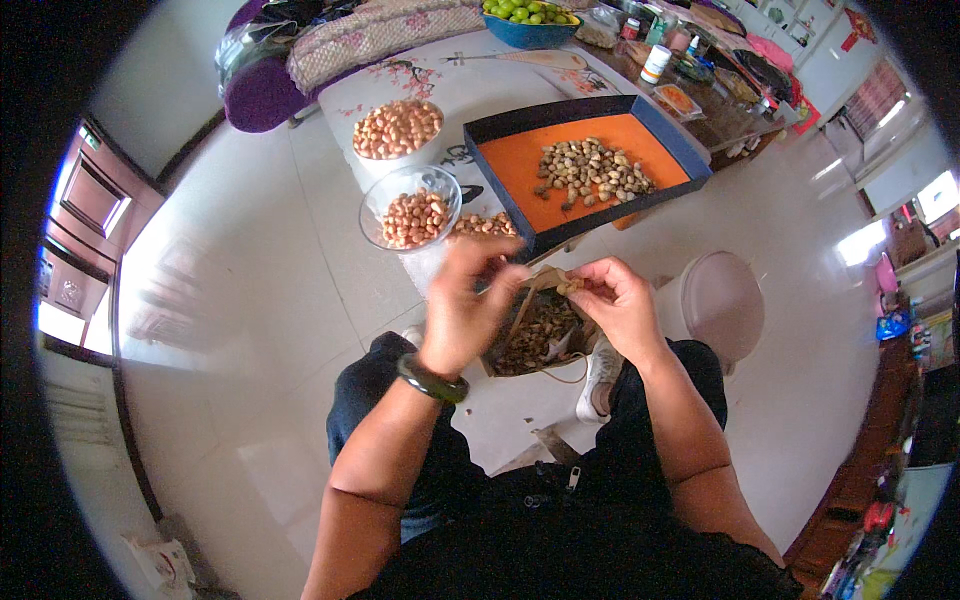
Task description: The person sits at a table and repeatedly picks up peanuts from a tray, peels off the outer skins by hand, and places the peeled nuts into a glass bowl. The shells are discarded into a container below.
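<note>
My right hand pinches a peanut shell between thumb and fingertips, above a paper bag. Blurred by motion, my left hand is left of it with bent fingers; whether they hold a kernel I cannot tell. Shell debris fills much of the paper bag between my feet. Ahead, unshelled peanuts lie heaped in a dark-sided tray with an orange base. Shelled peanuts sit in a clear glass bowl, with more kernels on the table beside it.
A white bowl heaped with shelled peanuts stands behind the glass one on the patterned table. Green fruit fills a blue bowl at the back. A lidded bin stands at my right. Bottles and packets crowd a side table.
</note>
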`<state>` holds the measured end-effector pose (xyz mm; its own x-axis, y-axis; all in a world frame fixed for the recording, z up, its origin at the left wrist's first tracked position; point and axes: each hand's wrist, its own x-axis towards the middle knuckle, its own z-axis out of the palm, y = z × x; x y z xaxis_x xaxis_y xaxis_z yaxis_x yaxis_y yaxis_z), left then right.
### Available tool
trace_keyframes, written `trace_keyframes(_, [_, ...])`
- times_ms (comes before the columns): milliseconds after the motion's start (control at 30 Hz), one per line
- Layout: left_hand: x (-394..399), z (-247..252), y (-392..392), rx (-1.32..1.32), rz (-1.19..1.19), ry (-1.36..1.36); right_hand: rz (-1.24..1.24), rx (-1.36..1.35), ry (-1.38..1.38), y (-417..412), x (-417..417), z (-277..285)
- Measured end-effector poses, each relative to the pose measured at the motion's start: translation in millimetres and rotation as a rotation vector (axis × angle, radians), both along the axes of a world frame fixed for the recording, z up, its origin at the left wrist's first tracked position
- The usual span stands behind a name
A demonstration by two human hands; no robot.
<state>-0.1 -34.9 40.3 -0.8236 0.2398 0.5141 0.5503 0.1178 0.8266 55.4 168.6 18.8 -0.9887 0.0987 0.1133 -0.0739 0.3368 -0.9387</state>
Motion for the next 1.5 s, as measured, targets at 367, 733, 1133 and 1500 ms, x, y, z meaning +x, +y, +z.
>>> trace_keyframes(367, [11.5, -26.1, 32.0, 0.186, -0.306, -0.481, 0.074, -0.308, -0.052, 7.1, 0.3, -2.4])
trace_keyframes(733, [12.2, -33.8, 30.8, 0.039, -0.268, -0.415, 0.007, -0.309, -0.067, 5.2, -0.4, 3.8])
trace_keyframes(1133, [14.0, -36.1, 32.8, 0.158, -0.341, -0.55, -0.031, 0.024, 0.098, -6.0, 4.9, 5.5])
trace_keyframes(1500, [14.7, -36.1, 33.5, 0.178, -0.375, -0.491, 0.038, -0.599, -0.231, 7.1, -2.0, -5.0])
